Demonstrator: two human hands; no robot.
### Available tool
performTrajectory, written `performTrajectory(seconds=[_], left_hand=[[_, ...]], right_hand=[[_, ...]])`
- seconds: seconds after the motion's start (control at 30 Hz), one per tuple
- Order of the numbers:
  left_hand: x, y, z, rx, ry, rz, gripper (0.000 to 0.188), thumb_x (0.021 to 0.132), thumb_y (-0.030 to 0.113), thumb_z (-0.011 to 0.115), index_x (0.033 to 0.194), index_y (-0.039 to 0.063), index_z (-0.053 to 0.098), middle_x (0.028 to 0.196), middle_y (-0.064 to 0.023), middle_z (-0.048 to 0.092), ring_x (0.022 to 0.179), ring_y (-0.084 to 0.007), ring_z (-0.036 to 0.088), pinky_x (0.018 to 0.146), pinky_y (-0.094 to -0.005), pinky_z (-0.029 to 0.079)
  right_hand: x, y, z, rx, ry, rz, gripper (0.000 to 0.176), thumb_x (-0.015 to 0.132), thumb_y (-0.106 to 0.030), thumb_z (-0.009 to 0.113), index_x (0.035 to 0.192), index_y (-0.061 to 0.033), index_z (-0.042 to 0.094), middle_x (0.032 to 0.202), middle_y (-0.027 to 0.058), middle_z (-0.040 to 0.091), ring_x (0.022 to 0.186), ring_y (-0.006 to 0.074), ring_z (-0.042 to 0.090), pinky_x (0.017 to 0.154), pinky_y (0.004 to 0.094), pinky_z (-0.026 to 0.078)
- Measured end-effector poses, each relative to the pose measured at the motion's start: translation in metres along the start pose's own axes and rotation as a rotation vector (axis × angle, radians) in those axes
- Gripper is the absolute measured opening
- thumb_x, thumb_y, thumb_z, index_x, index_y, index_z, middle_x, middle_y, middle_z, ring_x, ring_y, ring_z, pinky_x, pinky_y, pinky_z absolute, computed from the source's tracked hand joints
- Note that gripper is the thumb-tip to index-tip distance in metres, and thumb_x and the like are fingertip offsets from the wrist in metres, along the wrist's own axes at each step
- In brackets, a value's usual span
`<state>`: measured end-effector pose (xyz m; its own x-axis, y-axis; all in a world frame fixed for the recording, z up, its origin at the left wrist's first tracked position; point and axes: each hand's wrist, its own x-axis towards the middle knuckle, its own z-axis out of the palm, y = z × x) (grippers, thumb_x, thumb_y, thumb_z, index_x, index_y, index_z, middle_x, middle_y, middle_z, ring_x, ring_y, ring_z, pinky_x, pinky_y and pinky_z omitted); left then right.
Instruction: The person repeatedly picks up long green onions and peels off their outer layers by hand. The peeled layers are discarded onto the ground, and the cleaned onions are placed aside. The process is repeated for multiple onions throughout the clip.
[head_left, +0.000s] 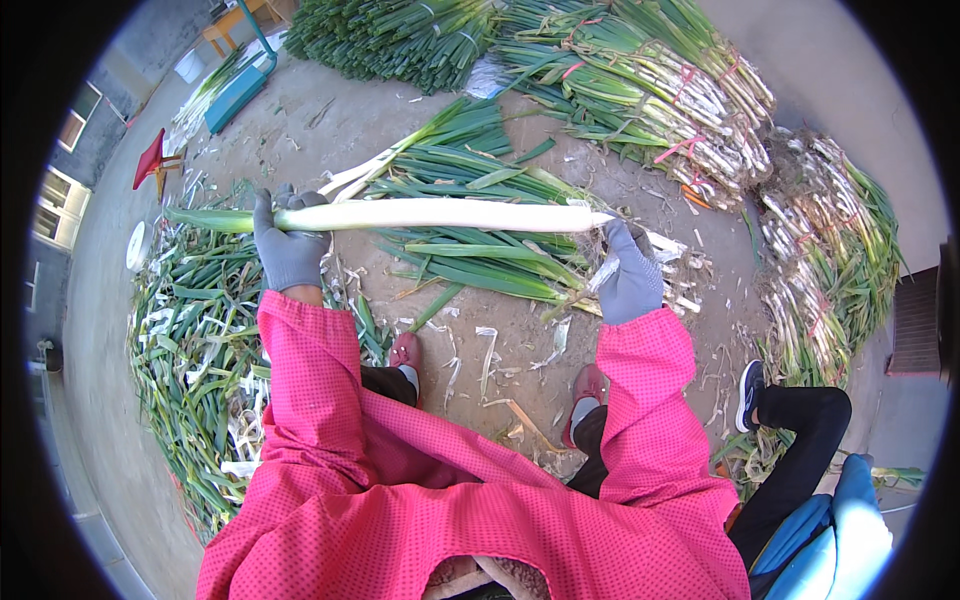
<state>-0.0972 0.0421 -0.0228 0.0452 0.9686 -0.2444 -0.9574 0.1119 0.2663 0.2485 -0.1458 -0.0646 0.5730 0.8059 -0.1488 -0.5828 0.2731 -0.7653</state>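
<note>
A long scallion with a thick white stalk (450, 214) lies level between my two gloved hands. My left hand (292, 236), in a grey glove, is closed around its green end. At the white tip on the right is my right hand (630, 270), also gloved in grey, its fingers gripping there, with a pale strip of peel at the palm. Beneath the stalk, a loose heap of green-leaved scallions (480, 262) rests on the ground, roots to the right. A few peeled scallions (390, 154) lie on the heap's far left side.
Leaf trimmings (202, 330) are piled at left. Tied scallion bundles (675, 97) lie at the upper right, more bundles (817, 247) at right, and a green stack (397, 37) at the top. A red stool (152, 160) and a teal scale (236, 97) stand upper left. Another person's leg (795, 442) is lower right.
</note>
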Motion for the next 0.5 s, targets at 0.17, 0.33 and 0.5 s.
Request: performTrajectory(seconds=[0.17, 0.33, 0.5], left_hand=[[-0.005, -0.021, 0.005, 0.065, 0.032, 0.071, 0.025, 0.087, 0.023, 0.063, 0.093, 0.002, 0.051, 0.064, 0.0011, 0.048, 0.054, -0.0137, 0.043, 0.063, -0.0337, 0.047], [-0.018, -0.030, 0.014, 0.068, -0.035, 0.006, 0.023, 0.087, 0.024, 0.064, 0.090, 0.005, 0.051, 0.062, 0.0021, 0.043, 0.055, -0.0122, 0.042, 0.059, -0.0309, 0.044], [-0.021, 0.031, 0.023, -0.004, -0.135, 0.362, 0.024, 0.087, 0.025, 0.064, 0.089, 0.007, 0.049, 0.063, 0.0036, 0.038, 0.054, -0.0098, 0.039, 0.056, -0.0273, 0.039]], right_hand=[[0.016, 0.012, -0.019, 0.031, 0.190, 0.063, 0.019, 0.090, -0.012, 0.062, 0.106, -0.0036, 0.059, 0.097, 0.0069, 0.063, 0.092, 0.0170, 0.059, 0.086, 0.0303, 0.050], [0.034, 0.028, -0.059, -0.231, 0.387, 0.117, 0.013, 0.087, -0.017, 0.062, 0.093, -0.0061, 0.061, 0.087, 0.0034, 0.059, 0.083, 0.0143, 0.053, 0.078, 0.0313, 0.047], [0.055, -0.044, -0.170, 0.096, 0.707, 0.015, 0.012, 0.092, -0.021, 0.055, 0.083, -0.0135, 0.058, 0.066, -0.0015, 0.048, 0.064, 0.0142, 0.051, 0.070, 0.0387, 0.054]])
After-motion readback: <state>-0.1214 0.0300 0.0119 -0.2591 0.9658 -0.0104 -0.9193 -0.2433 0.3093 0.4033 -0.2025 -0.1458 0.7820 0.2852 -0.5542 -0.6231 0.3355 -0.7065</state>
